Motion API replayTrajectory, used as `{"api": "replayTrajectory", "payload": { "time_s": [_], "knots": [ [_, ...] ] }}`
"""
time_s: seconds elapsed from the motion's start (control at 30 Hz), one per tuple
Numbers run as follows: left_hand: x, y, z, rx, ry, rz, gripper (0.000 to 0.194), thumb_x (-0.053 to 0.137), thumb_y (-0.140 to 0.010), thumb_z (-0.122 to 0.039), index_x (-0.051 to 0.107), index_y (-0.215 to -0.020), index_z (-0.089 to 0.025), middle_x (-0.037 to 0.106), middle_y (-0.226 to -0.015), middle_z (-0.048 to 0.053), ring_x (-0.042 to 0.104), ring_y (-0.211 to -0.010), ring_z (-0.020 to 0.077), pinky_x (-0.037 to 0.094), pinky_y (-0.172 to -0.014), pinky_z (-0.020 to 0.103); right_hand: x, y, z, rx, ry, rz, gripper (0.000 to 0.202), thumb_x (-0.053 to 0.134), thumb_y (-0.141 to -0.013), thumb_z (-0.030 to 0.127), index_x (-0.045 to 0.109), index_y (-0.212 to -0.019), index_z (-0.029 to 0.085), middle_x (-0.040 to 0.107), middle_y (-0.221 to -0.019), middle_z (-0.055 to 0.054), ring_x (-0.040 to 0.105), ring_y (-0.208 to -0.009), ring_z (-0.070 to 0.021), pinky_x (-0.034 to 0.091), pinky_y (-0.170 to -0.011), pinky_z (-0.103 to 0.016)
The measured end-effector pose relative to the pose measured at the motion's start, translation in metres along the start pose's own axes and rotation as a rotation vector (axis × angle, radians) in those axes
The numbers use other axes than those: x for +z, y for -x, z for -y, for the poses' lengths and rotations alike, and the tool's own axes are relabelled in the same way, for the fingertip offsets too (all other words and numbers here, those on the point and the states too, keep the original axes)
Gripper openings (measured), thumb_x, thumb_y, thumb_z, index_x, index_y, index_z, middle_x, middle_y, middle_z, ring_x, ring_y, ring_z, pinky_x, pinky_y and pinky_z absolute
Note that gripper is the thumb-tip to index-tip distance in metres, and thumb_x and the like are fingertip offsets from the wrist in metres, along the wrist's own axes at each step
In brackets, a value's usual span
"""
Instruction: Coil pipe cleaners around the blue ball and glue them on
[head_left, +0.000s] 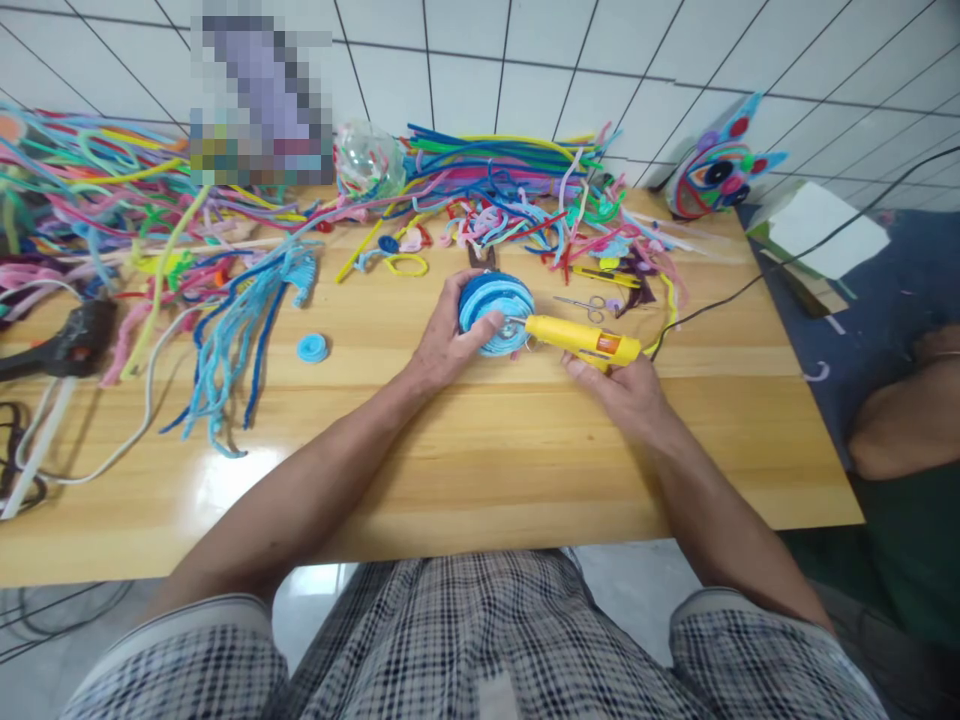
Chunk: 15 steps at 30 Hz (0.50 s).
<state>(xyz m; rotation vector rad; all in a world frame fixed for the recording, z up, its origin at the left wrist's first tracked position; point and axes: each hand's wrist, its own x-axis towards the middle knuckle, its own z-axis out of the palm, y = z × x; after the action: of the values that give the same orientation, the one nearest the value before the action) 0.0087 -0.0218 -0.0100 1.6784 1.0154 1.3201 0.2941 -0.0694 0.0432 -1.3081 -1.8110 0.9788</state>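
Observation:
A ball wound with light and dark blue fuzzy strips (491,305) is held in my left hand (450,335), whose fingers wrap its left side with the thumb on its front. My right hand (619,385) grips a yellow glue gun (574,335) by its handle, and the nozzle points left, at or very near the ball's face. Just behind the gun lie small scissors (585,303) and a yellow cutter (606,275). To the left, a small light blue coil (312,348) rests on the wooden table (465,470).
Blue pipe cleaners (232,330) and a black glue gun (75,340) lie left. Colorful pipe cleaners and a clear ball (367,160) line the back. A decorated animal head (716,175) stands back right. A black cord runs right; another person's arm (911,415) shows there.

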Motion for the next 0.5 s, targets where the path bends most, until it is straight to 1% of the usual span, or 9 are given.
{"api": "replayTrajectory", "payload": {
  "time_s": [0.1, 0.2, 0.37, 0.5],
  "knots": [
    [0.0003, -0.0008, 0.0007, 0.016, -0.019, -0.004, 0.075, 0.068, -0.099, -0.075, 0.046, -0.151, -0.026, 0.062, -0.15, 0.013, 0.065, -0.137, 0.0311, 0.055, -0.12, 0.049, 0.0, -0.0006, 0.0027, 0.004, -0.01, -0.001, 0.032, 0.078, -0.094, 0.056, 0.08, -0.099, 0.025, 0.078, -0.091, -0.002, 0.072, -0.088, -0.0255, 0.062, -0.083, -0.04],
    [0.0001, -0.0014, 0.0013, 0.021, -0.026, -0.004, 0.075, 0.067, -0.099, -0.076, 0.045, -0.15, -0.026, 0.062, -0.151, 0.013, 0.065, -0.138, 0.0311, 0.055, -0.12, 0.049, 0.0, -0.0006, 0.004, 0.011, -0.001, -0.009, 0.032, 0.077, -0.094, 0.056, 0.08, -0.099, 0.025, 0.078, -0.089, -0.003, 0.072, -0.089, -0.0262, 0.062, -0.084, -0.041],
    [0.0002, -0.0014, 0.0022, 0.016, -0.023, 0.006, 0.075, 0.066, -0.099, -0.077, 0.044, -0.151, -0.026, 0.062, -0.151, 0.013, 0.066, -0.138, 0.031, 0.056, -0.12, 0.049, -0.0003, 0.0, 0.0016, 0.003, 0.031, -0.012, 0.03, 0.076, -0.095, 0.054, 0.08, -0.101, 0.025, 0.078, -0.09, -0.002, 0.073, -0.092, -0.0266, 0.063, -0.088, -0.042],
    [0.0003, -0.0009, 0.0008, 0.005, 0.0, -0.006, 0.076, 0.068, -0.098, -0.076, 0.045, -0.15, -0.026, 0.062, -0.151, 0.014, 0.065, -0.138, 0.0316, 0.055, -0.121, 0.05, 0.0001, 0.0009, 0.0012, 0.0, 0.034, -0.02, 0.029, 0.076, -0.096, 0.054, 0.08, -0.102, 0.026, 0.078, -0.091, -0.002, 0.073, -0.092, -0.0268, 0.063, -0.088, -0.042]
  ]
}}
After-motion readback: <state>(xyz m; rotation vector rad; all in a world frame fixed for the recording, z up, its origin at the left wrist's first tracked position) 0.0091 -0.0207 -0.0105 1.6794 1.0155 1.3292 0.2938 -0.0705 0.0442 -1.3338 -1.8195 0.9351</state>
